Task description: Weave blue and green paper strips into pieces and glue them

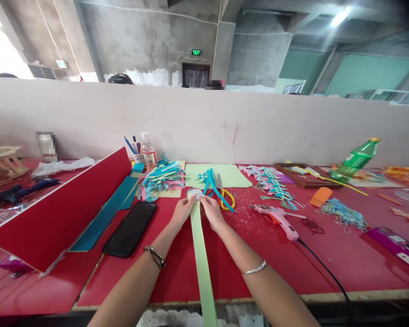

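Note:
A long pale green paper strip (201, 259) runs from between my hands toward me and over the table's front edge. My left hand (183, 211) grips the strip's far end from the left, fingers closed. On the other side, my right hand (211, 212) pinches the same end. A round whitish thing (193, 193) shows at my fingertips; its kind is unclear, and my fingers partly cover it. Just beyond my right hand lie yellow-handled scissors (228, 199), with blue paper strips (211, 184) across them.
A black phone (129, 229) and red board (71, 213) are left. Cut paper (163, 177) lies behind, beside a clear bottle (148, 152). To the right are a pink glue gun (279, 219) with its cord, fringed paper (271, 184), a green bottle (356, 159) and a purple power strip (395, 245).

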Action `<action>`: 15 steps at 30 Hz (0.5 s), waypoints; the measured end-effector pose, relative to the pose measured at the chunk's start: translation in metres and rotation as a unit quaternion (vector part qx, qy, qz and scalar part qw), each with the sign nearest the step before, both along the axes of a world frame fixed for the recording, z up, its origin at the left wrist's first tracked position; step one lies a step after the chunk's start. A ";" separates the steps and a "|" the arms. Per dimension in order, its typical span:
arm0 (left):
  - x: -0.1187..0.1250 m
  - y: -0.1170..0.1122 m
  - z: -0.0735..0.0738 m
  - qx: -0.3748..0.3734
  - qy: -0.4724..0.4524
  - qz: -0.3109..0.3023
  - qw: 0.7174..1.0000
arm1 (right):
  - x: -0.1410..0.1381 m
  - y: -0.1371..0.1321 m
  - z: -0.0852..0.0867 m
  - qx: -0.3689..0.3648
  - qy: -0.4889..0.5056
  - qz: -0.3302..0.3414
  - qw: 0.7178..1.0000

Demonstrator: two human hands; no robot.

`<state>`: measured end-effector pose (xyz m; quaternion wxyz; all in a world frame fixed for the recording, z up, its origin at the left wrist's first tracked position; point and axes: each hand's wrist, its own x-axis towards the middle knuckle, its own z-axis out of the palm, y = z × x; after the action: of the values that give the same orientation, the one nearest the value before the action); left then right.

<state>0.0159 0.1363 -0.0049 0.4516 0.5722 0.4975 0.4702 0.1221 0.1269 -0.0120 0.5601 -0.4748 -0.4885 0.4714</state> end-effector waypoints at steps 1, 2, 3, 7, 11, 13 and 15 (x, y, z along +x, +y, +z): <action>0.001 -0.001 0.000 -0.004 0.001 -0.016 1.000 | 0.001 0.000 0.001 0.003 0.000 -0.007 1.000; 0.002 -0.001 0.000 -0.005 0.001 -0.027 1.000 | 0.002 0.000 0.002 0.004 -0.001 -0.008 1.000; 0.003 -0.001 -0.001 -0.003 0.002 -0.033 0.999 | 0.003 0.000 0.002 0.004 -0.003 -0.004 1.000; 0.002 0.001 -0.003 0.009 0.001 -0.023 1.000 | 0.004 0.000 0.003 -0.004 -0.011 0.038 0.999; -0.001 0.004 -0.005 0.027 0.005 -0.001 1.000 | 0.003 0.000 -0.001 -0.006 -0.006 0.062 0.998; -0.002 0.005 -0.005 0.037 0.005 0.015 0.999 | 0.002 0.001 -0.002 -0.003 -0.003 0.061 0.998; -0.002 0.005 -0.006 0.043 0.003 0.029 0.999 | 0.002 0.001 -0.003 0.000 0.002 0.053 0.999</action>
<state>0.0138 0.1412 -0.0106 0.4115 0.5773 0.4947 0.5027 0.1242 0.1278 -0.0152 0.5358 -0.4472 -0.5116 0.5012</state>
